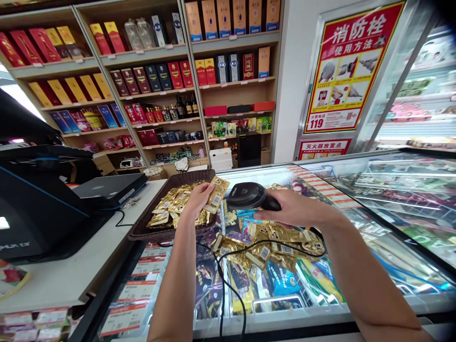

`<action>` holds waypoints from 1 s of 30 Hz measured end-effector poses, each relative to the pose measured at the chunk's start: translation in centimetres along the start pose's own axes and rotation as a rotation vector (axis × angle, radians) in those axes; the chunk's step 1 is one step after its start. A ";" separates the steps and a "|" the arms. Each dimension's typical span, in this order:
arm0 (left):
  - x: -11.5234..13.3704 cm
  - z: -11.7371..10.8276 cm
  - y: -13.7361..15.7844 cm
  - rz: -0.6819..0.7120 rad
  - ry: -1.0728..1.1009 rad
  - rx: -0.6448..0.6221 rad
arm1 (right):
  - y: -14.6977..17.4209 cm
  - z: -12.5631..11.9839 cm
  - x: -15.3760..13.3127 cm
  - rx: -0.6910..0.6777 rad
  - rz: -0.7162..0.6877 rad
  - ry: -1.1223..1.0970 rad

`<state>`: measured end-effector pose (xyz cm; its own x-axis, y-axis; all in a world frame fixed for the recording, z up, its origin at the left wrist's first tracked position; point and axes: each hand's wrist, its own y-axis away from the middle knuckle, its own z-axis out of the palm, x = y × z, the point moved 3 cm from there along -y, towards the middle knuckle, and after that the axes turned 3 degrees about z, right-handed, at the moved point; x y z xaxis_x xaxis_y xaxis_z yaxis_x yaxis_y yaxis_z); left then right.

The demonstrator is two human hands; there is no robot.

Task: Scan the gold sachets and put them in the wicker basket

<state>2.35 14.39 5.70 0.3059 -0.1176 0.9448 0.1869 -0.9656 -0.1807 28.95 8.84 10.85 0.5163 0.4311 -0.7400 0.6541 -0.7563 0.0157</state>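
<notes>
In my left hand (199,199) is a gold foil packet (217,194) with a barcode on its face, pinched by one edge above the right side of a brown woven basket (140,228). Many similar gold packets (174,202) fill that basket. My right hand (290,206) grips a black barcode scanner (245,194) by its handle, its head turned toward the held packet with a small gap between them. Below the scanner, a loose pile of gold packets (263,251) lies on the freezer's glass top. The scanner's black cable (221,273) runs across that pile.
Under the glass, the chest freezer (281,311) holds colourful packages. At left, a counter (81,266) carries a dark checkout machine (39,204) and a flat black device (110,190). Shelves (149,90) of boxed goods stand behind, beside a red fire-hydrant poster (352,71). A second glass-topped freezer (402,199) extends right.
</notes>
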 end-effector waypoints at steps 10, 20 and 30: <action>-0.5 -0.2 -0.3 -0.011 0.003 -0.022 | -0.3 0.3 0.0 -0.022 -0.012 -0.026; 0.1 -0.2 0.2 0.020 -0.004 -0.007 | -0.3 0.4 -0.2 -0.026 -0.028 -0.002; -3.3 -4.5 -2.0 -0.046 -0.196 0.268 | -0.3 0.3 0.3 -0.006 0.008 -0.023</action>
<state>-3.18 15.63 4.17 0.4599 -0.0031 0.8880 0.4356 -0.8706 -0.2287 28.72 9.03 10.37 0.5084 0.4138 -0.7552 0.6537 -0.7563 0.0256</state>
